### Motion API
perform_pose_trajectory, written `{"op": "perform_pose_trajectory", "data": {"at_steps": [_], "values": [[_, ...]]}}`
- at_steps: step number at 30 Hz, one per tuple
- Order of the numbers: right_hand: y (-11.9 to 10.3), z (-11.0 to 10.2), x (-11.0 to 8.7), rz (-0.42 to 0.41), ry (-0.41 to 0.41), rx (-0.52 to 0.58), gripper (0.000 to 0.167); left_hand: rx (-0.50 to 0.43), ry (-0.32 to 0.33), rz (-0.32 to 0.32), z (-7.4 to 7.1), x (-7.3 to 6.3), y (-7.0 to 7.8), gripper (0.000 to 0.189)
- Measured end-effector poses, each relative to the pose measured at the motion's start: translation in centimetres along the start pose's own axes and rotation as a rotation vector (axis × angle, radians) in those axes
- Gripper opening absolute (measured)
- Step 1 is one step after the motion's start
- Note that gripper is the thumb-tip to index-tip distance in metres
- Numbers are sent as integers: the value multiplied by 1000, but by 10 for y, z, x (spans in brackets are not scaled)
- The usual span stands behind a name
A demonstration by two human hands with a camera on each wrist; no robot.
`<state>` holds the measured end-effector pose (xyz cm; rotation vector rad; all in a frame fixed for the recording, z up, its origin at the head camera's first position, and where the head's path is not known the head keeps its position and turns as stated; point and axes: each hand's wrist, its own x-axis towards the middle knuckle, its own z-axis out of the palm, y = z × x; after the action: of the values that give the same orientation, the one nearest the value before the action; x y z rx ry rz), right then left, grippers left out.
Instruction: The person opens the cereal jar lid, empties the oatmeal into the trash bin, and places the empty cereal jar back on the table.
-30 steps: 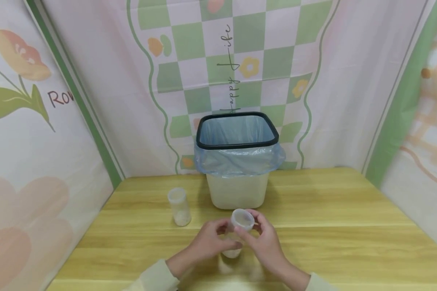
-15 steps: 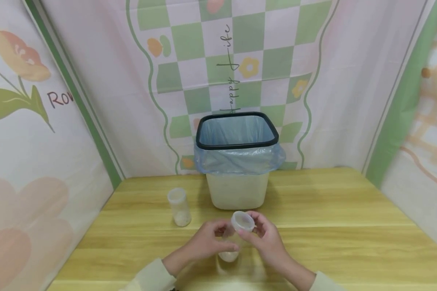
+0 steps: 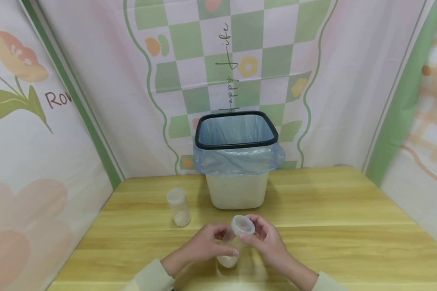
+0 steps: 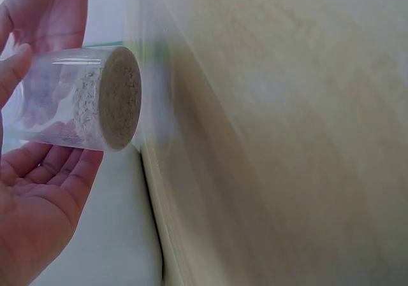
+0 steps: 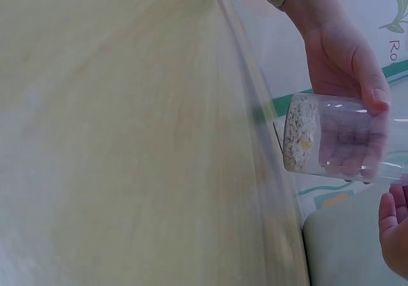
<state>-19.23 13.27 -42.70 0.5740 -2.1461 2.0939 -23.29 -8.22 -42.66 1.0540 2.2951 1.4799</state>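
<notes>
Between both hands is a clear plastic jar with pale, oat-like flakes in its bottom. It tilts, its base toward the person, above the table. My left hand grips the jar's body, thumb on the near side and fingers behind. My right hand holds the top around the translucent lid, thumb at the near rim and fingers at the far side. In the left wrist view, the jar's round base faces the camera. A second, similar jar stands upright to the left with pale contents.
Behind the hands stands a white bin with a black rim and a blue bag liner folded over it. The wooden table ends at printed curtains at the back and sides.
The held jar has come slightly lower and nearer the person, tilting a little more. Both hands have moved with it. The standing jar and bin stay in place.
</notes>
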Motion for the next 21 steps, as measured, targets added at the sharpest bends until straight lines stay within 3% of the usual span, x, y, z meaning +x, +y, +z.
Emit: {"op": "perform_pose_trajectory", "data": {"at_steps": [9,17,21], "values": [[2,-3,-1,-94,-72,21,35,-21,-26,4,-1,-1,3,40],[7,-11,3,-166,-216,84,38,-39,-69,-4,-3,-3,6,39],[9,-13,4,-172,-246,96,41,-28,-45,-28,-2,-3,6,39]]}}
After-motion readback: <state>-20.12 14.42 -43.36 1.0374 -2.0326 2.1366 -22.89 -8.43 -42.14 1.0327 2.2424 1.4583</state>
